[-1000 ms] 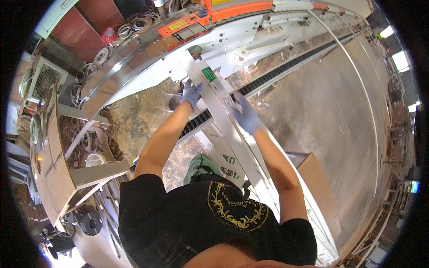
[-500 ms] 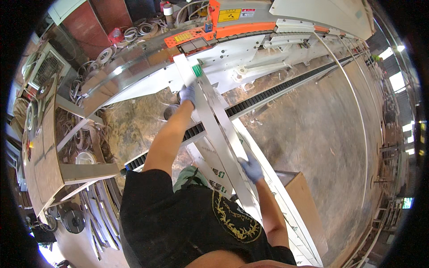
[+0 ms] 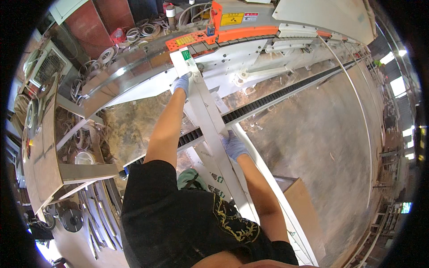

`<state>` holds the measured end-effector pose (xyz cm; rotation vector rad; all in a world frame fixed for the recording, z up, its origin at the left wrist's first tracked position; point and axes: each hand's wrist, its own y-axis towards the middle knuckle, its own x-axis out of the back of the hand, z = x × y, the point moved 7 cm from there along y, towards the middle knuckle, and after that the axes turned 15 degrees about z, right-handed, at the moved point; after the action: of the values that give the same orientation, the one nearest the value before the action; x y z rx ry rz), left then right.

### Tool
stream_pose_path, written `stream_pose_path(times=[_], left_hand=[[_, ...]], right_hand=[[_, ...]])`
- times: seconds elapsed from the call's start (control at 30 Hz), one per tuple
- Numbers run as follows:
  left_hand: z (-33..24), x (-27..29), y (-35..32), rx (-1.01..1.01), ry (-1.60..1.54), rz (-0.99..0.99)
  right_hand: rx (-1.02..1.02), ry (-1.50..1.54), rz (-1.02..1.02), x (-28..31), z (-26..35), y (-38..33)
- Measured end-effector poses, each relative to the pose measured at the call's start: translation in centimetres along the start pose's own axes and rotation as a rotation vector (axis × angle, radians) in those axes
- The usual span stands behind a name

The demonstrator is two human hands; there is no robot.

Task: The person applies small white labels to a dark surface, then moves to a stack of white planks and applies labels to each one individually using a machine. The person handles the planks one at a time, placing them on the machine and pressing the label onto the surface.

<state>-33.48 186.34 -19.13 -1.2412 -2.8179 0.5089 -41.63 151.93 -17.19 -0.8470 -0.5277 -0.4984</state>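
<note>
A long, narrow white board [image 3: 208,111], possibly several strips stacked together, slants from my body up to the orange-trimmed machine. Its far end, with a green-and-white label [image 3: 186,55], lies at the machine's near edge. My left hand [image 3: 182,84], in a pale blue-grey glove, is closed on the left edge near that end. Farther down, my gloved right hand [image 3: 233,145] grips the right edge around mid-length, its fingertips partly hidden by the board. Below, more white panels with green print [image 3: 210,167] lie beside my body.
The grey machine with orange trim [image 3: 250,32] runs across the far side. A black roller track [image 3: 250,110] crosses beneath the board. At left stands a wooden table [image 3: 44,156] near coils of edge strip [image 3: 107,55]. A brown panel box [image 3: 304,203] stands at right.
The strips, apart before, now line up as one. The far end has turned, showing its label on top. My right hand has moved up and left along the board; my left hand shifted slightly.
</note>
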Motion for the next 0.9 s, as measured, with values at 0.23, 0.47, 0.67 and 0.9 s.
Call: stream_pose_path(times=[0.23,0.47,0.67,0.9], left_hand=[[-2.8,12.2,6.0,0.026,0.483,-0.096],[-9.6,4.5,-4.1,0.167,0.122,-0.051],[-8.1,7.6,-2.4,0.124,0.122,-0.091],[-6.2,6.1,9.4,-0.052,0.583,-0.261]], right_hand=[[0.419,-0.121,0.096,-0.8,9.9,-2.3],[-0.086,-0.263,0.136,4.0,10.4,-5.7],[0.173,-0.697,-0.250,7.1,18.7,-6.3],[0.229,-0.538,-0.085,7.4,18.3,10.9]])
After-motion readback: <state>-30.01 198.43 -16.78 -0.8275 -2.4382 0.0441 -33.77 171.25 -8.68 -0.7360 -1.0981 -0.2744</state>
